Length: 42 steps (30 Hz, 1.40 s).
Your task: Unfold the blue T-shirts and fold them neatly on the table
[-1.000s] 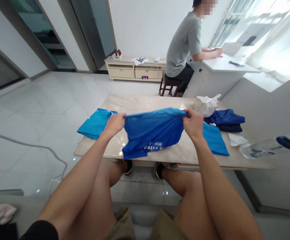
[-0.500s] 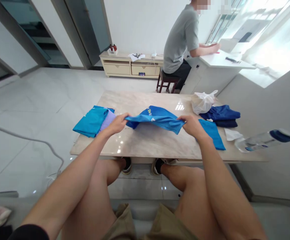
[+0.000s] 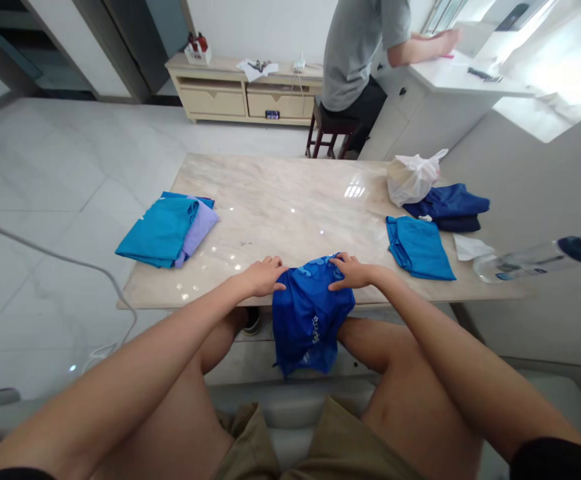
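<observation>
A blue garment (image 3: 310,320) with lighter blue patterning at its top and small pale print lower down hangs over the front edge of the marble-topped table (image 3: 270,190). My left hand (image 3: 265,276) is closed at its upper left edge, and my right hand (image 3: 351,272) grips the upper right edge. Some fingertips are hidden in the cloth. Off to the left lie folded teal cloth (image 3: 163,230) and a lilac one (image 3: 201,230). A folded teal-blue cloth (image 3: 417,247) rests to the right of my right hand.
At the table's right are a white plastic bag (image 3: 413,179), dark blue clothes (image 3: 450,207), a tissue (image 3: 473,247) and a clear bottle (image 3: 535,260) with a blue lid. Beyond the table, a person (image 3: 355,57) sits on a stool (image 3: 333,123) near a low cabinet (image 3: 215,101).
Both hands have drawn the blue garment toward me, from above the table to its front edge. It was stretched flat between them; now it drapes downward, with the hands closer together.
</observation>
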Each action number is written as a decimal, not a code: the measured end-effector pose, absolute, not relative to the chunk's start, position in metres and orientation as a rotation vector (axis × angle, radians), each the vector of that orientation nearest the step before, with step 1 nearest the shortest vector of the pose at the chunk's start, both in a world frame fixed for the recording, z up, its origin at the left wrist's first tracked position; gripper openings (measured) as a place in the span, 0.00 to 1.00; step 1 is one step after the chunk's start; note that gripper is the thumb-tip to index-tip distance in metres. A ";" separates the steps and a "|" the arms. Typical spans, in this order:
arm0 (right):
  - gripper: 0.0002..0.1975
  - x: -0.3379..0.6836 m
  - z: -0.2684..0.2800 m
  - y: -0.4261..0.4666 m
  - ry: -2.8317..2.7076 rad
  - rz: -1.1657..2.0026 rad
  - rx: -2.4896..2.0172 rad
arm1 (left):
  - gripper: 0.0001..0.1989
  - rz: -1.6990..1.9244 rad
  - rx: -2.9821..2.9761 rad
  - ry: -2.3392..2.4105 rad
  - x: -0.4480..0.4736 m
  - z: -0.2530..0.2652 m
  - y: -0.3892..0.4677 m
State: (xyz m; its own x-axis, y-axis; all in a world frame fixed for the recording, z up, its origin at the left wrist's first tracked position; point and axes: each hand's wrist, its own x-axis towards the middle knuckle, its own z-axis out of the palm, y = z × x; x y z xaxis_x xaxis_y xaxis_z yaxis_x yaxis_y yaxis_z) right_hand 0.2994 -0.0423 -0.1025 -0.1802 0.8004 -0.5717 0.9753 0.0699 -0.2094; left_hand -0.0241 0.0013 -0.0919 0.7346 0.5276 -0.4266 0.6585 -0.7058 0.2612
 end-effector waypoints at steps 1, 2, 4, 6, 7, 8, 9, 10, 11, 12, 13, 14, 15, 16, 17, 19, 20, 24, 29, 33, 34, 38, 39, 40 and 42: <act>0.48 0.292 -0.108 -0.043 2.059 -0.716 1.809 | 0.26 -0.425 2.581 0.956 -0.016 -0.095 -0.004; 0.47 0.286 -0.111 -0.044 2.084 -0.642 1.837 | 0.25 -0.391 2.611 1.004 -0.009 -0.098 -0.010; 0.40 0.278 -0.115 -0.045 2.146 -0.619 1.863 | 0.24 -0.350 2.625 1.071 0.001 -0.102 -0.020; 0.28 0.274 -0.114 -0.046 2.188 -0.766 1.864 | 0.21 -0.376 2.577 1.084 0.008 -0.104 -0.026; 0.21 0.274 -0.112 -0.045 2.192 -0.857 1.881 | 0.18 -0.411 2.536 1.074 0.010 -0.105 -0.026; 0.15 0.274 -0.109 -0.045 2.187 -0.927 1.911 | 0.16 -0.454 2.486 1.058 0.012 -0.106 -0.023; 0.12 0.276 -0.106 -0.044 2.175 -0.968 1.950 | 0.13 -0.494 2.431 1.044 0.012 -0.106 -0.018; 0.12 0.278 -0.101 -0.043 2.161 -0.978 1.995 | 0.11 -0.516 2.376 1.034 0.012 -0.105 -0.011; 0.13 0.282 -0.094 -0.041 2.153 -0.962 2.042 | 0.10 -0.504 2.325 1.041 0.011 -0.103 -0.002; 0.13 0.287 -0.085 -0.039 2.155 -0.926 2.088 | 0.09 -0.443 2.281 1.076 0.008 -0.098 0.008; 0.11 0.293 -0.073 -0.037 2.171 -0.868 2.140 | 0.07 -0.322 2.243 1.141 0.004 -0.090 0.019; 0.09 0.299 -0.058 -0.035 2.194 -0.791 2.200 | 0.07 -0.131 2.207 1.223 -0.001 -0.079 0.030; 0.07 0.305 -0.041 -0.035 2.223 -0.685 2.301 | 0.06 0.121 2.161 1.311 -0.008 -0.063 0.040; 0.07 0.310 -0.022 -0.035 2.260 -0.542 2.446 | 0.07 0.419 2.095 1.373 -0.017 -0.044 0.048; 0.10 0.313 -0.003 -0.037 2.295 -0.363 2.627 | 0.09 0.740 2.007 1.382 -0.028 -0.023 0.053; 0.13 0.314 0.034 -0.044 2.327 0.177 3.094 | 0.13 1.297 1.799 1.284 -0.050 0.020 0.054; 0.14 0.313 0.048 -0.048 2.327 0.478 3.274 | 0.13 1.495 1.726 1.220 -0.061 0.038 0.050; 0.17 0.308 0.061 -0.056 2.573 0.737 3.256 | 0.15 1.689 1.813 1.292 -0.086 0.058 0.028; 0.15 0.319 0.009 -0.044 2.249 -0.184 2.818 | 0.14 0.775 2.209 1.630 -0.087 0.009 0.036; 0.19 0.346 -0.022 -0.042 2.041 -0.320 2.708 | 0.19 0.350 2.333 1.716 -0.091 -0.006 0.047; 0.21 0.353 -0.025 -0.042 2.004 -0.318 2.702 | 0.19 0.317 2.353 1.707 -0.092 -0.007 0.049; 0.22 0.364 -0.027 -0.045 1.990 -0.469 2.496 | 0.17 0.426 2.410 1.569 -0.092 -0.006 0.053; 0.22 0.358 -0.027 -0.046 1.993 -0.591 2.361 | 0.17 0.483 2.418 1.527 -0.090 -0.005 0.054; 0.24 0.349 -0.026 -0.048 1.990 -0.726 2.213 | 0.17 0.537 2.423 1.487 -0.088 -0.005 0.055; 0.30 0.320 -0.026 -0.052 1.997 -0.935 1.968 | 0.17 0.618 2.426 1.421 -0.081 -0.003 0.055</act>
